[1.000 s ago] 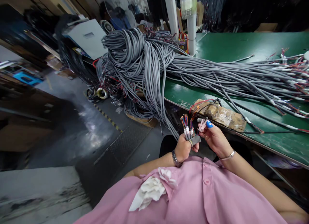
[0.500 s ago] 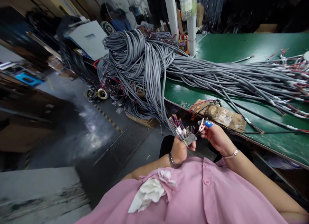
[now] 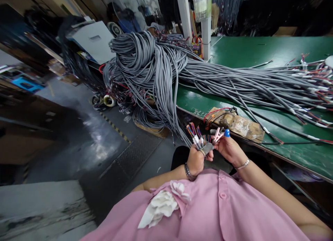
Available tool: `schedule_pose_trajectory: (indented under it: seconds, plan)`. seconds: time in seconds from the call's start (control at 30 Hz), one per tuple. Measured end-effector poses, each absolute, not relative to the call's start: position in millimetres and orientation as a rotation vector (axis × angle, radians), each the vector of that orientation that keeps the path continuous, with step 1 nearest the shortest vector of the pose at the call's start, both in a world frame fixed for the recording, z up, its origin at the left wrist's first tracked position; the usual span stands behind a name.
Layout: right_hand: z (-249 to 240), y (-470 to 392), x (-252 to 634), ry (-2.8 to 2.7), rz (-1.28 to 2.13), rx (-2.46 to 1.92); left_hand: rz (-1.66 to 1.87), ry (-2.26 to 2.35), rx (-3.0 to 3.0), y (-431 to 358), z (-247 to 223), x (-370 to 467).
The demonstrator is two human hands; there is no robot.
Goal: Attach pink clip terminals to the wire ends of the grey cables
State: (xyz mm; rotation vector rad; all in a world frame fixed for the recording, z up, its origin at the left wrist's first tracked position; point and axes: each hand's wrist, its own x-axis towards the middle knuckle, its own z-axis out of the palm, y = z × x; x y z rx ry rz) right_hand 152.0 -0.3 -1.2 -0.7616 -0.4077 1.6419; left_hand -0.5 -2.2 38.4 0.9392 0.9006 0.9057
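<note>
My left hand (image 3: 196, 160) is closed around the ends of several grey cables (image 3: 196, 141). Their thin coloured wires (image 3: 191, 129) fan upward above the fist. A grey wrap (image 3: 207, 149) covers a finger or the thumb of that hand. Close beside it on the right, my right hand (image 3: 229, 149) is closed, with a small pink tool or clip (image 3: 217, 135) at its fingertips. A blue cap (image 3: 227, 132) sits on one digit of the right hand. The fingertips partly hide what they grip.
Long grey cables (image 3: 221, 76) lie across the green table (image 3: 249, 48) and hang over its edge. A taped wooden block (image 3: 241, 125) rests at the near edge. A white box (image 3: 93, 41) and a fan stand at the back left.
My right hand has moved slightly left, closer to my left hand, with the pink item. My left hand and the wire ends have shifted slightly right.
</note>
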Motion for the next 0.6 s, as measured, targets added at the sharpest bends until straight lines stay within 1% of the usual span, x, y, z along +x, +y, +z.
schedule_pose_trajectory:
  seconds: [0.13, 0.43, 0.6]
  plan:
    - [4.4, 3.2, 148.9, -0.321, 1.655, -0.688, 0.911, 0.902, 0.94, -3.2, 35.9, -0.2]
    - [6.1, 7.8, 140.5, -0.166, 1.499, -0.725, 0.852, 0.941, 1.005, -5.7, 31.4, -4.9]
    - [5.0, 0.5, 143.8, -0.287, 1.596, -0.675, 0.832, 0.965, 1.018, -7.5, 29.9, -9.1]
